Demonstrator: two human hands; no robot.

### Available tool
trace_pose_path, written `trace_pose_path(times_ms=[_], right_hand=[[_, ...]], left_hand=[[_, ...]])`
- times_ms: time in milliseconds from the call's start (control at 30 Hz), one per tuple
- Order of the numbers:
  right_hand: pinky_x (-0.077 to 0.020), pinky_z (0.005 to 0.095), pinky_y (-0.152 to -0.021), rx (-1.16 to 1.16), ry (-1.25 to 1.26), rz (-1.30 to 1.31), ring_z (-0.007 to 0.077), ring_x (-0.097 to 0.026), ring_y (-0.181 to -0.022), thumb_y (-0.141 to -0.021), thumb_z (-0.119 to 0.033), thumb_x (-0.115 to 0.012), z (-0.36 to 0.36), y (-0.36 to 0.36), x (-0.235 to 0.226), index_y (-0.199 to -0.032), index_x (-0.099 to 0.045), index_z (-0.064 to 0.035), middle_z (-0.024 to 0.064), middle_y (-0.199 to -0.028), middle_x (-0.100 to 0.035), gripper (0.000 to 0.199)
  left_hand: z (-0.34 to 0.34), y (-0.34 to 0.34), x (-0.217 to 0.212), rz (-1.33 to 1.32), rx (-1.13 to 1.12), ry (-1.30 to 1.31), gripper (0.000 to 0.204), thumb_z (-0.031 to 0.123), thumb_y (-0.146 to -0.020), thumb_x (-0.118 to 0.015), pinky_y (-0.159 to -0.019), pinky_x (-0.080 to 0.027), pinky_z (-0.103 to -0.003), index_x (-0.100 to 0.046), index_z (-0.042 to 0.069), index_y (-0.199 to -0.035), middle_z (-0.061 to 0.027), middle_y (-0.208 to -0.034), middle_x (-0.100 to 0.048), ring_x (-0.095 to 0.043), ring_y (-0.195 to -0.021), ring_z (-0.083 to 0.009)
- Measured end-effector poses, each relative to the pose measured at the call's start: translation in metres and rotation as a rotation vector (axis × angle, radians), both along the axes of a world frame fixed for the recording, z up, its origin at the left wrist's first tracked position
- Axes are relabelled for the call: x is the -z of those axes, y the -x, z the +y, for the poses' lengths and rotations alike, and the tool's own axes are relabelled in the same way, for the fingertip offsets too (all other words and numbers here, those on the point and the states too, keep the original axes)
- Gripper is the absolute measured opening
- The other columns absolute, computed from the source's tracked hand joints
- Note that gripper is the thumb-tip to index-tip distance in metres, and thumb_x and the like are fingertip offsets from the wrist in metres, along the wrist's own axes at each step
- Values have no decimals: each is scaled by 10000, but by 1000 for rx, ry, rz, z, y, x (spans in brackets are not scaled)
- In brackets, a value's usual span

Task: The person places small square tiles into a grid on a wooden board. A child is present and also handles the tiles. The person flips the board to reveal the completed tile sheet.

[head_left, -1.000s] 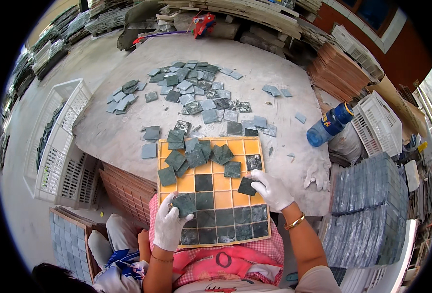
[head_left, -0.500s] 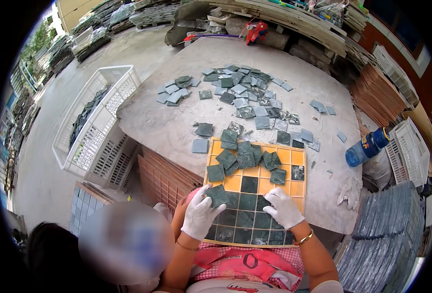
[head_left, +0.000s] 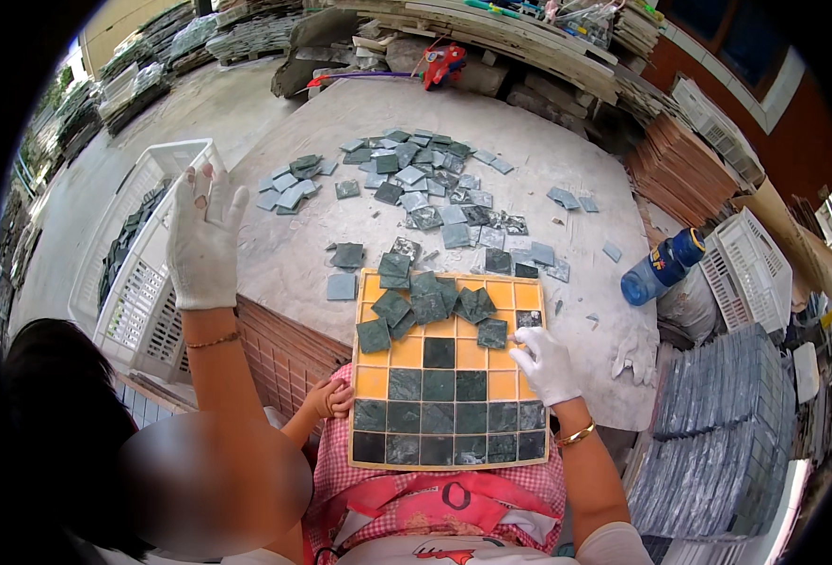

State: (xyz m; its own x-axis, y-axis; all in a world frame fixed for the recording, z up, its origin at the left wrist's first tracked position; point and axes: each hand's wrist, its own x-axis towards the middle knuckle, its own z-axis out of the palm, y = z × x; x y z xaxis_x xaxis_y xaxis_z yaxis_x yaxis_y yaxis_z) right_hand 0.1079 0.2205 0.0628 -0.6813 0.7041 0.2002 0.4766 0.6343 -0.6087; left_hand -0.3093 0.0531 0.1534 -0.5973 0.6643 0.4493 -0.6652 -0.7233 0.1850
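My left hand (head_left: 207, 245), in a white glove with bare fingertips, is raised at the left beside a white plastic crate (head_left: 143, 311). Its fingers point up and apart, and no tile shows in it. My right hand (head_left: 550, 365), gloved too, is over the right edge of an orange gridded tray (head_left: 472, 358), thumb and forefinger apart beside a loose dark green tile (head_left: 491, 333). Dark square tiles (head_left: 438, 385) fill the tray's two nearest rows and part of the third. Loose tiles (head_left: 427, 306) overlap across its far part.
Another person's hand (head_left: 326, 399) is at the tray's left edge. Grey and green tiles (head_left: 414, 179) lie scattered over the table (head_left: 275, 245). A blue bottle (head_left: 661, 268) and a loose white glove (head_left: 634, 358) are at the right, near stacked tile sheets (head_left: 717, 433).
My left hand has swung up and left from the tray, and the dark tile it held is no longer visible. My right hand has moved farther up the tray's right side.
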Motion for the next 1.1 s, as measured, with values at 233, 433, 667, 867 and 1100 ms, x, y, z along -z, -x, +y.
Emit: trace_pose_path(times_ms=[233, 433, 667, 867, 1100], right_hand=[[-464, 379, -926, -112, -98, -346, 297, -527, -1133, -787, -179, -644, 16, 14, 15, -1250, -455, -79, 114, -1281, -490, 509], [-475, 388, -891, -119, -150, -308, 321, -545, -1073, -749, -162, -669, 11, 19, 12, -1226, -458, -60, 139, -1185, -499, 532], [-483, 393, -855, -225, -80, -269, 317, -547, -1034, -721, -121, -675, 1, -14, 5, -1169, -490, -60, 125, -1163, -486, 488], [-486, 384, -845, -348, 14, -346, 315, -557, -1014, -733, -169, -707, 4, -34, 16, -1154, -509, -85, 114, -1166, -488, 472], [-488, 409, -809, -187, 60, -408, 338, -570, -971, -768, -205, -698, -29, -22, 14, -1126, -518, -57, 156, -1095, -486, 427]], left_hand=[[3, -150, 72, 203, -279, 822, 376, 209, -962, -494, -895, -485, -322, -473, -13, -1265, -146, -1170, -572, -579, -1057, -221], [-21, -206, 99, 412, -205, 1109, 261, 53, -917, -472, -827, -498, -289, -550, -37, -1149, -110, -1030, -617, -610, -926, -171], [-43, -218, 122, 563, -253, 1247, 246, 13, -905, -468, -875, -477, -286, -560, -70, -1117, -102, -1017, -620, -608, -977, -183], [-42, -240, 138, 1184, -483, 1193, 275, -29, -794, -592, -850, -495, -332, -612, 13, -1065, -148, -1043, -642, -631, -961, -261], [-41, -238, 138, 1729, -708, 1139, 513, 74, -760, -638, -1033, -341, -434, -510, 25, -1254, -171, -1291, -507, -454, -1224, -346]])
